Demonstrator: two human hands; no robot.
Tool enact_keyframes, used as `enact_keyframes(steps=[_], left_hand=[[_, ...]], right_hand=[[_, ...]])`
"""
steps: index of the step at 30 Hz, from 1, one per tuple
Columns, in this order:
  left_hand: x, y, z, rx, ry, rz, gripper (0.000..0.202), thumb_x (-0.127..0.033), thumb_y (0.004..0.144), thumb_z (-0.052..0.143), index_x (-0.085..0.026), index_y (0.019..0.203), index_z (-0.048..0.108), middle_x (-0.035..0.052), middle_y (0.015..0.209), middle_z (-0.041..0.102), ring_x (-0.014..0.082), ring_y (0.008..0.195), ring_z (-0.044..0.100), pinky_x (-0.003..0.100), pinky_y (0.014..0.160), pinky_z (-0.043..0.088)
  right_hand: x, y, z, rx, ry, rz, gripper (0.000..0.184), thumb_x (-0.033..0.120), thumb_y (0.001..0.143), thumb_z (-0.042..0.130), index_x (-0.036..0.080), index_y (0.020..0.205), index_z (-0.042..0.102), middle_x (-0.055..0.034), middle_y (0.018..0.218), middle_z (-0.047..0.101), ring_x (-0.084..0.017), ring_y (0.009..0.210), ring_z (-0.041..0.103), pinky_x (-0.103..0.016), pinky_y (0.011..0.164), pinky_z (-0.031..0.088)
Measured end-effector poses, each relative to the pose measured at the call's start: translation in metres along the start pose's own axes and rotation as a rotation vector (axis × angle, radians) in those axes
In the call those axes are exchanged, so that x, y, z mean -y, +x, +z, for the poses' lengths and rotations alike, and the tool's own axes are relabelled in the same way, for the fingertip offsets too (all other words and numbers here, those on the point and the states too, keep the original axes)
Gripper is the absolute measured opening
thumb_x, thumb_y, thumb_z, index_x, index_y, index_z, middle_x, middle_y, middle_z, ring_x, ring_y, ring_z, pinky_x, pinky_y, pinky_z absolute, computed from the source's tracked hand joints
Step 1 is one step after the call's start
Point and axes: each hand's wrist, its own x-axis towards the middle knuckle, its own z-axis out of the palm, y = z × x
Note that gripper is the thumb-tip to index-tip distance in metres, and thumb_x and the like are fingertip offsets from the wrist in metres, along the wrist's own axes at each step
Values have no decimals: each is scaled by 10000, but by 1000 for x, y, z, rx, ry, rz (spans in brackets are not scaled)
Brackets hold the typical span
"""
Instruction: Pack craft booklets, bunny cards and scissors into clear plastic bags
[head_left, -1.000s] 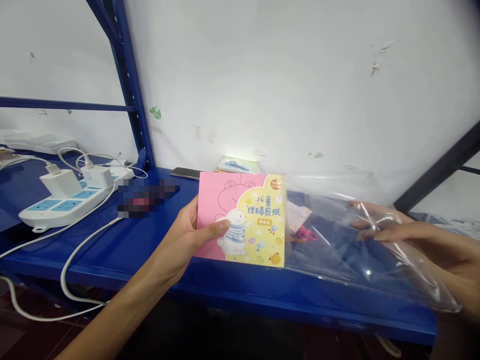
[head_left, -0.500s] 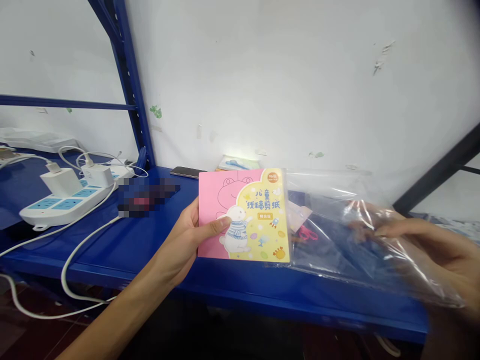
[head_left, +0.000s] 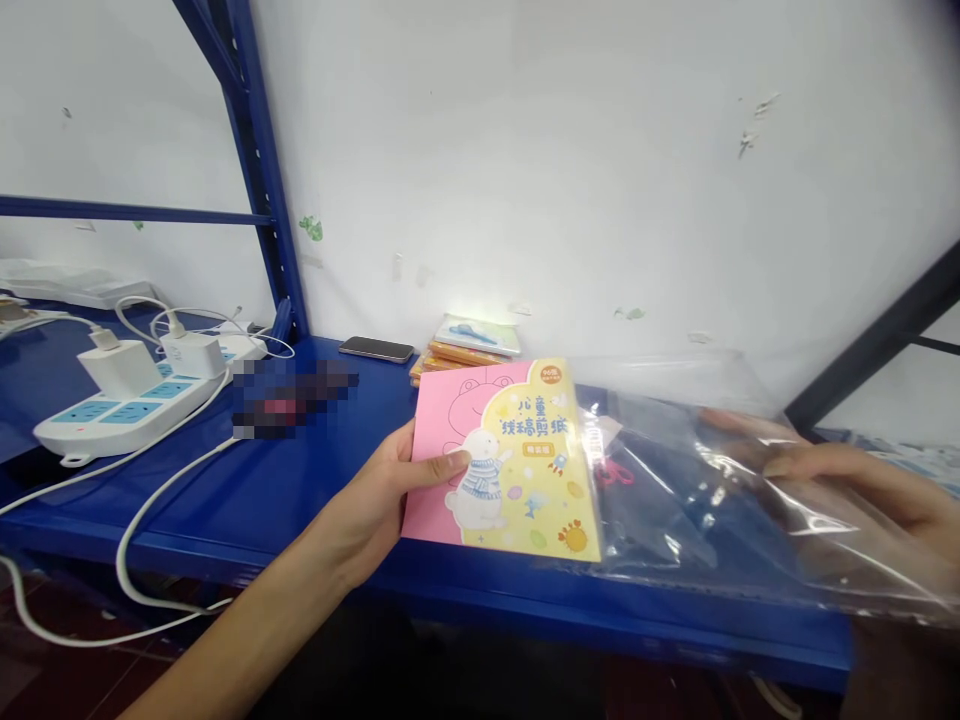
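Shifted lower and rightward since the earlier frame: pink-and-yellow children's paper-cutting booklet, held at its left edge by the left hand, thumb pressed on the cover, other fingers behind. Its right edge meets a clear plastic bag, pinched narrowly through the film by the right hand. Blue steel shelf runs beneath both.

Left hand pinches, thumb on top; right hand (a bit blurred) curls.
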Motion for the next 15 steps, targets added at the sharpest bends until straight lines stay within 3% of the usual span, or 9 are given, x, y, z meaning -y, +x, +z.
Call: enact_keyframes(steps=[4, 10, 15], left_hand=[[1, 1, 0, 5, -12, -18, 651, -176, 828, 783, -153, 1437, 555, 198, 1359, 685, 402, 1207, 681, 512, 1000, 585], [4, 0, -3, -73, -30, -35, 564, -163, 812, 806, -159, 1346, 624, 160, 1207, 770, 328, 1037, 768, 389, 864, 646], [1, 0, -2, -90, -37, -72, 491, -170, 792, 822, -129, 1256, 666, 173, 1138, 789, 341, 1023, 771, 385, 852, 646]], right_hand=[[-1, 0, 0, -44, 233, 136, 96, 378, 842, 761, 344, 755, 783, -29, 924, 813, -364, 1190, 693, -438, 906, 638], [0, 1, 5, -36, 262, 136, 31, 357, 835, 767, 354, 807, 781, -35, 860, 787, -377, 1317, 600, -451, 959, 601], [4, 3, 4, -65, 174, 147, 61, 383, 816, 769, 346, 768, 764, -42, 805, 770, -400, 1252, 643, -507, 974, 579]])
